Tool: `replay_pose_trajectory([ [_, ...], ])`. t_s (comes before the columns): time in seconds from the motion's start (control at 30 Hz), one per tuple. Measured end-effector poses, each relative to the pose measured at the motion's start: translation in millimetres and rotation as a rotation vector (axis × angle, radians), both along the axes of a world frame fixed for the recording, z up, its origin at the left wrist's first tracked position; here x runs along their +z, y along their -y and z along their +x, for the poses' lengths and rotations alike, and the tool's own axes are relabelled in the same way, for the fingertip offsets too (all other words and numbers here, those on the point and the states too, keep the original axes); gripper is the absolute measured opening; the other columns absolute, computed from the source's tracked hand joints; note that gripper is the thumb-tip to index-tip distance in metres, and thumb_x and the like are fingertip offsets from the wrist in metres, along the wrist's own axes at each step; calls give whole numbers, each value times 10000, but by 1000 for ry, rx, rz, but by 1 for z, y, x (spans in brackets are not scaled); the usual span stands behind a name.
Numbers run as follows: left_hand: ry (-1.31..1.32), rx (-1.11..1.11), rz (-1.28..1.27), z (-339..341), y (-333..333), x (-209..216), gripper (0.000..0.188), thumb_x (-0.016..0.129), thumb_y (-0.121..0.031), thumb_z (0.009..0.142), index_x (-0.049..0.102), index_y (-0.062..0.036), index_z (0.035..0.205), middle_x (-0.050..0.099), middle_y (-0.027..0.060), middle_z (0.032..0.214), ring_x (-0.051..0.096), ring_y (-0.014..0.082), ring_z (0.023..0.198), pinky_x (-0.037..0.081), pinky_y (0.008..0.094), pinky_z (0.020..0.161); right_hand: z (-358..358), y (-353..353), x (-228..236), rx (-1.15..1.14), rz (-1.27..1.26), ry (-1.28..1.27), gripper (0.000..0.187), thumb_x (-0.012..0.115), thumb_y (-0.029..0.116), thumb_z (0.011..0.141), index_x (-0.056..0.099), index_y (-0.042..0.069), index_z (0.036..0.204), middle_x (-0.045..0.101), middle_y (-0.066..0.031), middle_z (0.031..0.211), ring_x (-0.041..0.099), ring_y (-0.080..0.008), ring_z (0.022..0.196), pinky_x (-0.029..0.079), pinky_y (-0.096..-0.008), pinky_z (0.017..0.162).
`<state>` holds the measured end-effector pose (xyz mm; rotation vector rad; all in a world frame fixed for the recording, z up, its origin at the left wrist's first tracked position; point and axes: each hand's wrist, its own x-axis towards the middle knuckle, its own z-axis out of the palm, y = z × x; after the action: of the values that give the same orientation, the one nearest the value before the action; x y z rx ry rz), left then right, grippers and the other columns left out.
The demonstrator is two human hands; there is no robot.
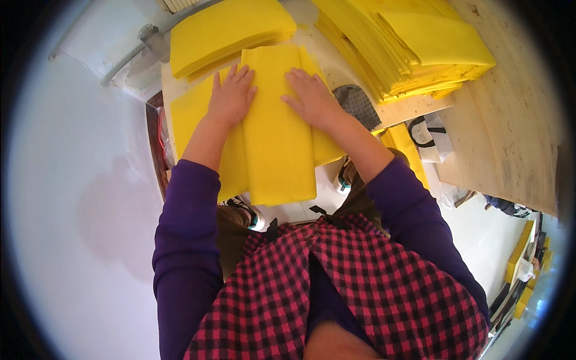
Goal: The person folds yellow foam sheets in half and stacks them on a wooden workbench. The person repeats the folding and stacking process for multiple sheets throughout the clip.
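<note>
Apron: one pink-and-black checked apron (336,288) is worn over purple sleeves, nearest the camera.
Step in hand: a folded yellow fabric piece (277,138) is being pressed flat; it is judged that the fold is being smoothed.
Location of fabric piece: it lies on the white counter (327,54), with its near end hanging over the counter edge toward the person.
Left hand (231,96): laid flat, palm down, fingers spread on the left part of the fabric; no grip is closed on anything.
Right hand (312,96): laid flat, palm down, on the upper right of the fabric; the grip is likewise open.
Advice: even pressure is best kept on both palms, with strokes run outward from the centre fold, so that edges stay aligned and no crease is trapped.
Count, hands: two.
Count, fabric under hands: one folded piece, layers not countable.
Count, yellow stacks: two, one stack behind the hands (228,30) and one larger fanned stack (414,48) at far right.
Count, grey patterned item: one (358,105), beside the right wrist.
Count, wooden board: one (510,120), at right.
</note>
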<state>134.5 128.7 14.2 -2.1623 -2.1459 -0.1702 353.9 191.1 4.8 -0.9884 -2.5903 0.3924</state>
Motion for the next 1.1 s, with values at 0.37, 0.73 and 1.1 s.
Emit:
replay_pose_trajectory([
  [0.37,46,-2,14,-2,-1,-2,474,395,-337,970,407,-119,1391,349,45,1485,222,233,1416,140,521,1140,-8,-3,-2,-17,-6,87,696,420,510,931,348,1,1401,299,-166,1493,224,-275,1409,140,-448,1147],
  [0.73,55,-83,145,-1,-6,2,468,396,-346,975,418,-119,1385,374,65,1469,256,244,1402,157,511,1137,-8,-1,-6,-28,34,111,711,405,532,925,356,5,1399,305,-145,1494,218,-262,1412,144,-446,1146],
  [1.1,183,-308,-73,26,-55,-5,457,343,-355,993,423,-147,1392,392,28,1461,282,194,1391,161,485,1144,-10,0,2,-14,-9,197,736,386,541,928,301,15,1436,264,-144,1514,185,-266,1424,126,-450,1152],
])
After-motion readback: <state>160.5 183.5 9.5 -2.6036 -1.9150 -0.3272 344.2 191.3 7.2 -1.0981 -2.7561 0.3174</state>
